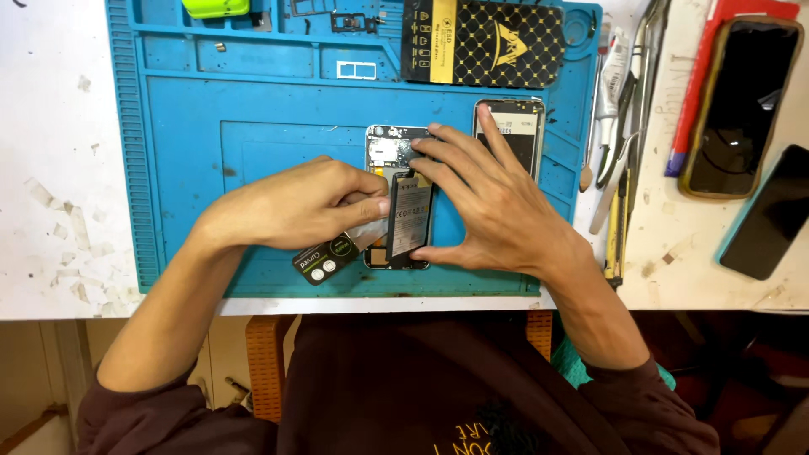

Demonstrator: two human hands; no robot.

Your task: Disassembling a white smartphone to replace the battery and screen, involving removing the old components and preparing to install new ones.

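From the head view: an open phone (pixel 398 198) lying on a blue mat (pixel 185 126) on the table (pixel 50 126), its black battery (pixel 410 215) tilted up. Left hand (pixel 291 206) with fingers pinched on a thin card (pixel 341 246) pushed under the battery. Right hand (pixel 489 202) with fingers spread wide, touching the phone's top and bottom ends.

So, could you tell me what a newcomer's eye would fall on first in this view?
Probably the two bare hands meeting over an opened phone at the middle of the bright blue work mat. The left hand pushes a thin card against the phone's black battery, while the right hand steadies the phone. Hand tools lie beside the mat's right edge.
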